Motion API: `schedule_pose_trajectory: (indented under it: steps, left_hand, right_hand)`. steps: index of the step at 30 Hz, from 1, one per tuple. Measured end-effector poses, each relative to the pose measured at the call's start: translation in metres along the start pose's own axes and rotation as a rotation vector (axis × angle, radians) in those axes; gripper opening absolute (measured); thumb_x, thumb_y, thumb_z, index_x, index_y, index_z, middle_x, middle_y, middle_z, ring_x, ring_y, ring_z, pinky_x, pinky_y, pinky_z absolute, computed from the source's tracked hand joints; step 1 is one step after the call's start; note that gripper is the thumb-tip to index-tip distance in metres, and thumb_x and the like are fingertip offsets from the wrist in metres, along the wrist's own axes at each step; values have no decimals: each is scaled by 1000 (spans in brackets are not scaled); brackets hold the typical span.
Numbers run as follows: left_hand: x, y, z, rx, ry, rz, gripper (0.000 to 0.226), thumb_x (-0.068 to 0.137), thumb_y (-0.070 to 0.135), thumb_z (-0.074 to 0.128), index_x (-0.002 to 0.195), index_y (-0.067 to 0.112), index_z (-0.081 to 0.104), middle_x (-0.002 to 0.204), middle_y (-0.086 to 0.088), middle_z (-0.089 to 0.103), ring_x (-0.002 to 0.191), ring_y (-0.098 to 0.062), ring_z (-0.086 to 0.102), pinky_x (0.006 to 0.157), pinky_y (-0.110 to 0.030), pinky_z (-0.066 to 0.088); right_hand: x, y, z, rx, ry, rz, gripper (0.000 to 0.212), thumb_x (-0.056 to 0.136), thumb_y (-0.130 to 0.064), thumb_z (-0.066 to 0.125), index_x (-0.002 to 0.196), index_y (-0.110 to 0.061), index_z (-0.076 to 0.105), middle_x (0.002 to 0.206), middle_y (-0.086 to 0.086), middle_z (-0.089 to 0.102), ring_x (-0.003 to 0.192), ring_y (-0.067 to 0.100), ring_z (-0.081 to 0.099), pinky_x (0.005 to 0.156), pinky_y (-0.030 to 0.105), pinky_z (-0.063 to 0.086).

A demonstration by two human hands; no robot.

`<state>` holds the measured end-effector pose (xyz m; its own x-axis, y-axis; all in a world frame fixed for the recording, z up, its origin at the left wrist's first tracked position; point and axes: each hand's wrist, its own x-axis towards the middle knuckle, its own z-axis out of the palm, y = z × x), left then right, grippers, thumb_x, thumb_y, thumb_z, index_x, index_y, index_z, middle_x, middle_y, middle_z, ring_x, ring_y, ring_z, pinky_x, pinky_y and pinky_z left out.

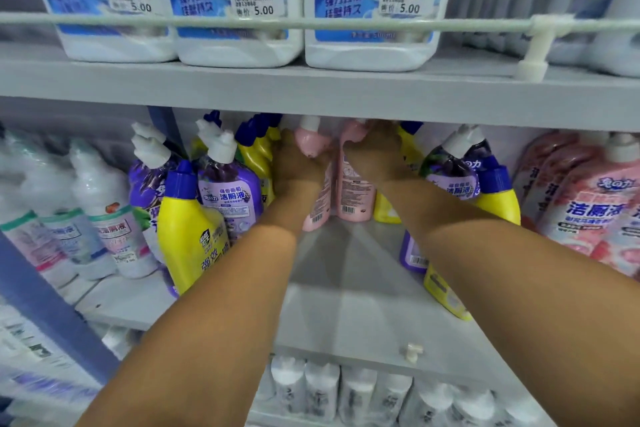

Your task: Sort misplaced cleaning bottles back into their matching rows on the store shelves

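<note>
Both my arms reach deep into the middle shelf (346, 305). My left hand (298, 163) grips the neck of a pink bottle (317, 215) that tilts to the left. My right hand (375, 152) grips the top of a second pink bottle (355, 198) standing upright beside it. Both pink bottles show their back labels with barcodes. Yellow bottles with blue caps (190, 232) and purple-labelled bottles with white caps (228, 194) stand mixed to the left. More purple (450, 180) and yellow bottles (498, 198) stand to the right.
A row of pink-labelled bottles (585, 208) fills the far right of this shelf, and clear white-capped bottles (104, 218) fill the left. Large white jugs with blue labels (370, 3) stand on the upper shelf behind a wire rail (311, 23). White bottles (356, 392) line the shelf below.
</note>
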<state>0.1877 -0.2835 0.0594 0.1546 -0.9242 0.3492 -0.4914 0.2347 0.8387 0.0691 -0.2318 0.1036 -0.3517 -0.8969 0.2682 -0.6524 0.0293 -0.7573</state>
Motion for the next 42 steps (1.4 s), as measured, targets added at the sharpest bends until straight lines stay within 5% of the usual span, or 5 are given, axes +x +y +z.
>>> schedule_pose_trajectory:
  steps: [4,11,16,25,42]
  left_hand:
    - [-2,-1,-2,-92,-107,-65,63,86,40,79,132,13,45,113,-6,62,90,-23,62,63,-20,44]
    - [-13,-11,-13,-244,-70,-53,60,86,23,79,132,13,42,116,-1,62,104,-22,65,83,-29,48]
    - [-40,-14,-26,-234,-105,23,46,91,21,76,116,18,37,100,2,59,83,-11,58,61,-3,40]
    - [-83,-17,-58,-213,-195,40,57,69,56,76,118,37,53,115,4,67,104,-23,66,90,-45,56]
    - [-156,-43,-74,-414,-391,-70,54,78,8,86,120,31,60,105,14,77,97,-5,74,82,-30,59]
  right_hand:
    - [4,-1,2,-31,-30,-60,8,94,-21,64,99,-15,65,87,-2,56,94,21,58,75,20,39]
    - [0,-4,3,-22,-221,0,33,93,-28,68,120,-11,65,119,11,69,111,28,65,80,24,43]
    - [-16,3,18,-93,-96,7,30,86,-39,52,105,-19,62,96,1,65,91,24,66,60,24,40]
    - [-94,2,-28,-38,-75,9,41,96,-35,62,134,-22,51,126,0,63,113,23,61,88,30,43]
    - [-181,69,-32,446,57,93,41,83,-9,80,118,-25,64,107,-13,77,100,2,72,85,23,58]
